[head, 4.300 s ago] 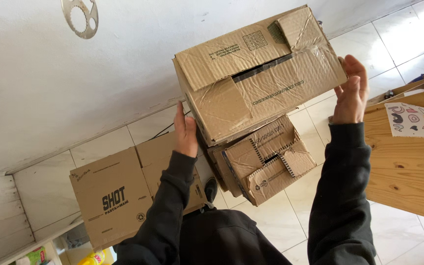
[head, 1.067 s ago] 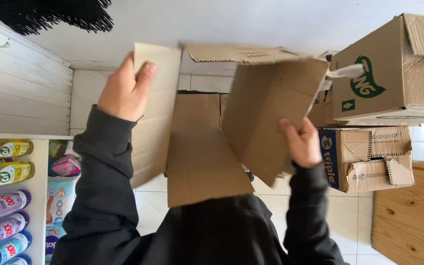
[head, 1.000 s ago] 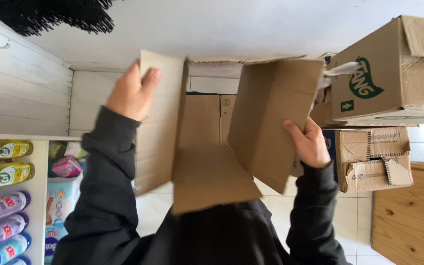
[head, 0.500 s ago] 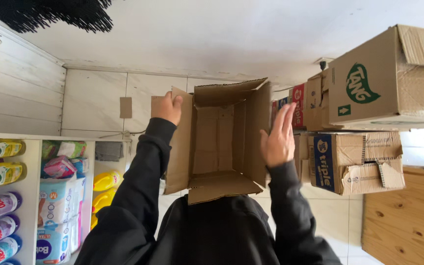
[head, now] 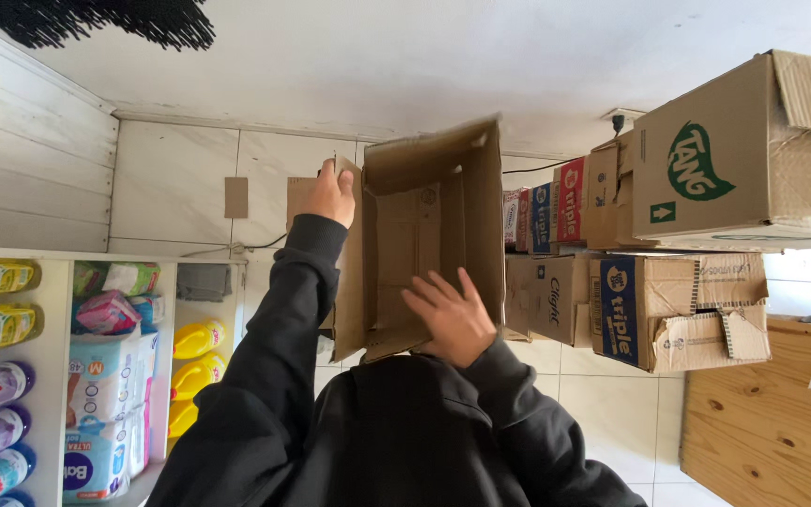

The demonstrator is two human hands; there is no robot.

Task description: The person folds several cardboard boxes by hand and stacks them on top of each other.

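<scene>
Head view, left to right. A white shelf unit (head: 49,376) held bottles and wrapped packs at the left edge. The left hand (head: 330,195) was closed on the upper left edge of the open cardboard box (head: 424,235), fingers curled over the flap. The box was held up in front of the person, its open mouth facing the camera, clear of the tiled floor (head: 603,404). The right hand (head: 451,314) lay open with fingers spread flat inside the lower part of the box, pressing on an inner panel rather than gripping. Half a second earlier this hand had rested on the outer right wall; it had since moved inside, and the box had been brought nearer and tilted slightly. Judged from this, the box was fully opened out into shape and its interior was being pressed or checked. Stacked cartons (head: 668,235) stood at the right, apart from the box.
</scene>
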